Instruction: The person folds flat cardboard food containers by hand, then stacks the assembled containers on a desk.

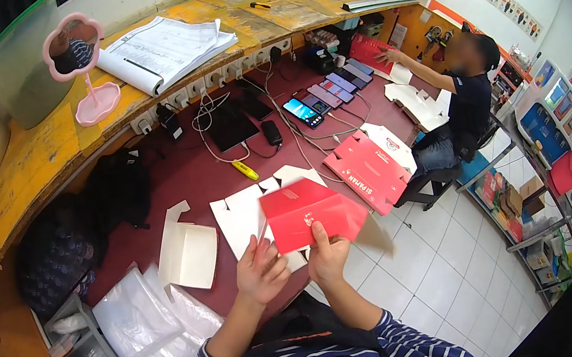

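A red folding carton (310,208), partly folded and with its pale inside showing along the lower right, is held up over the table's front edge. My right hand (325,253) grips its lower edge, thumb on the red face and fingers behind. Just left of the carton is my left hand (262,269), fingers apart and a little curled, close to the carton's lower left corner. Beneath the carton lie flat white carton blanks (236,221), partly covered by it. An open box with a white inside (191,253) sits to their left.
Red carton blanks (368,171) lie to the right, several phones (322,99) and cables behind. A yellow highlighter (245,170) is mid-table. Plastic bags (138,313) lie front left beside a grey drawer rack (96,354). Another person (472,94) sits at the far right, hand on red card.
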The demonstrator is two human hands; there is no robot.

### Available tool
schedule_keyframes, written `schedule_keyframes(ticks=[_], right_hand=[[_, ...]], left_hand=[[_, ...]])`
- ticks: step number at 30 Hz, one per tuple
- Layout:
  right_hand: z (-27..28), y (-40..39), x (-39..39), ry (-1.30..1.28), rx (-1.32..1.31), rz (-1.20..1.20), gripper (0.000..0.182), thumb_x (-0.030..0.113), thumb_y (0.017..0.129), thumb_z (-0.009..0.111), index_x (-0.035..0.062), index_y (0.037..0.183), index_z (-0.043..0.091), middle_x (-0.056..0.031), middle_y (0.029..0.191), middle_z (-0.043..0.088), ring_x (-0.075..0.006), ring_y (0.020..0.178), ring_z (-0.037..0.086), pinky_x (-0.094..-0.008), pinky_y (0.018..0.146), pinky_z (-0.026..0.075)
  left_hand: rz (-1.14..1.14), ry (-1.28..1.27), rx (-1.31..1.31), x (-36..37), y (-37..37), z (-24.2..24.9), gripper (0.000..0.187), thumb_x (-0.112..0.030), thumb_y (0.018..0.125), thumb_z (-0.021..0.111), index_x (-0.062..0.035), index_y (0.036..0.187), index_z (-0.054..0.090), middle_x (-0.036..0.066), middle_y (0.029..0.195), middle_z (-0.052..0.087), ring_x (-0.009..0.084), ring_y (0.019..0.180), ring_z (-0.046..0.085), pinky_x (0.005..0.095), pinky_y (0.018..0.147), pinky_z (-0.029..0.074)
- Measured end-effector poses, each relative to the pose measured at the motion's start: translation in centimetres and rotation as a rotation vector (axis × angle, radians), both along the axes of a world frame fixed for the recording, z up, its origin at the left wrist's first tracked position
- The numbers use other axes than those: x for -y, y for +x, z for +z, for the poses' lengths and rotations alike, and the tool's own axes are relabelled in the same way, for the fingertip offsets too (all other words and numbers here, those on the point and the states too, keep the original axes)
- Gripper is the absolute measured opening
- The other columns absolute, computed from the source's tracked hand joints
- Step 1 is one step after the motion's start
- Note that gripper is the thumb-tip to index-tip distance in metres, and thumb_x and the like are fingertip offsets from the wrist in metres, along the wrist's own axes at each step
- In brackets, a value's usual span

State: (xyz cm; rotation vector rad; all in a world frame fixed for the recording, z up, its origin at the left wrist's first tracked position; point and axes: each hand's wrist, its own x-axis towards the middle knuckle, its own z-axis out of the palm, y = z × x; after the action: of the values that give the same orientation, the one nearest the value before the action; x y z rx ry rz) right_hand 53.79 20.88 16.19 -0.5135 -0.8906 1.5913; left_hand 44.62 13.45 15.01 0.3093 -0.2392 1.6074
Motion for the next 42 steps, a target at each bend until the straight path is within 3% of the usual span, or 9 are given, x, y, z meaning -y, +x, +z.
schedule_keyframes(ticks=[5,14,16,19,23,29,31,33,42], right_hand=[[0.7,-0.6,1.2,0.125,0.347,0.023,0.033,0.004,0.076,0.063,-0.0004,0.104,0.046,-0.0087,0.099,0.053,-0.013,0.09,0.052,-0.0265,0.078,0.041],[0.4,3.9,-5.1,-0.43,-0.379,0.726,0.021,0.011,0.082,0.052,-0.0015,0.099,0.05,-0.0064,0.084,0.058,-0.0142,0.074,0.056,-0.0263,0.066,0.045],[-0.3,1.2,-2.7,0.092,0.404,-0.082,0.018,0.006,0.079,0.057,0.0001,0.095,0.051,-0.0045,0.078,0.057,-0.0112,0.067,0.053,-0.025,0.063,0.043],[-0.6,-2.0,0.5,0.017,0.191,-0.34,0.019,0.003,0.078,0.059,0.003,0.095,0.051,-0.0078,0.089,0.056,-0.0119,0.079,0.053,-0.0257,0.072,0.043],[2.4,-2.5,0.9,-0.314,-0.111,0.129,0.018,0.003,0.078,0.058,0.0084,0.093,0.051,-0.0026,0.091,0.056,-0.0109,0.08,0.053,-0.0226,0.071,0.042],[0.3,-2.2,-1.0,-0.374,0.031,0.09,0.02,0.002,0.077,0.059,0.0115,0.093,0.051,0.003,0.082,0.055,-0.0049,0.075,0.052,-0.0191,0.058,0.039],[-0.3,-2.2,-0.6,-0.271,0.07,0.064,0.023,0.002,0.078,0.058,0.0099,0.098,0.051,-0.0003,0.09,0.056,-0.0083,0.082,0.053,-0.0216,0.066,0.043],[-0.2,-2.1,-0.3,-0.08,0.062,0.001,0.028,0.002,0.078,0.057,0.0079,0.105,0.05,-0.0042,0.1,0.055,-0.0125,0.09,0.053,-0.0252,0.077,0.043],[-1.5,-2.2,0.8,-0.159,-0.079,0.278,0.041,-0.001,0.078,0.055,0.0058,0.116,0.04,-0.0081,0.106,0.052,-0.0167,0.095,0.051,-0.0293,0.082,0.043]], left_hand=[[1.013,-0.326,-1.096,-1.5,2.2,0.1,0.028,-0.017,0.083,0.052,-0.0048,0.107,0.045,0.001,0.088,0.049,0.0109,0.068,0.047,0.0221,0.054,0.038],[0.962,-0.665,-1.302,-1.0,-3.3,-1.1,0.014,-0.006,0.082,0.051,0.0002,0.094,0.05,0.005,0.074,0.056,0.0095,0.06,0.052,0.0217,0.051,0.041],[1.017,-0.609,-1.179,-1.5,-1.4,-0.5,0.015,-0.006,0.083,0.05,0.0001,0.097,0.048,0.005,0.074,0.056,0.0095,0.059,0.052,0.0209,0.05,0.041],[1.087,-0.538,-0.914,-2.5,1.9,-0.3,0.021,-0.006,0.085,0.048,0.0001,0.104,0.042,0.006,0.076,0.055,0.0092,0.055,0.051,0.0187,0.046,0.039],[1.033,-0.56,-0.89,-2.4,2.1,-0.9,0.021,-0.013,0.088,0.045,-0.0011,0.104,0.044,0.004,0.082,0.055,0.0068,0.058,0.048,0.0198,0.047,0.037],[0.385,-0.477,0.149,0.0,-1.5,-2.9,0.04,-0.046,0.086,0.036,-0.0116,0.096,0.054,-0.001,0.085,0.055,0.0164,0.075,0.049,0.0325,0.067,0.036],[0.481,-0.55,-0.028,0.2,-1.0,-3.5,0.032,-0.038,0.085,0.046,-0.0084,0.088,0.058,-0.002,0.076,0.055,0.0124,0.066,0.048,0.0275,0.063,0.036],[0.916,-0.986,-0.952,0.3,0.3,-2.6,0.019,-0.023,0.082,0.056,-0.0039,0.081,0.06,-0.002,0.067,0.053,0.0069,0.059,0.045,0.0216,0.058,0.035],[1.237,-1.061,-0.761,1.3,-0.4,-3.3,0.017,-0.008,0.076,0.063,-0.0045,0.064,0.051,-0.002,0.058,0.048,0.0027,0.047,0.04,0.0166,0.043,0.03]])
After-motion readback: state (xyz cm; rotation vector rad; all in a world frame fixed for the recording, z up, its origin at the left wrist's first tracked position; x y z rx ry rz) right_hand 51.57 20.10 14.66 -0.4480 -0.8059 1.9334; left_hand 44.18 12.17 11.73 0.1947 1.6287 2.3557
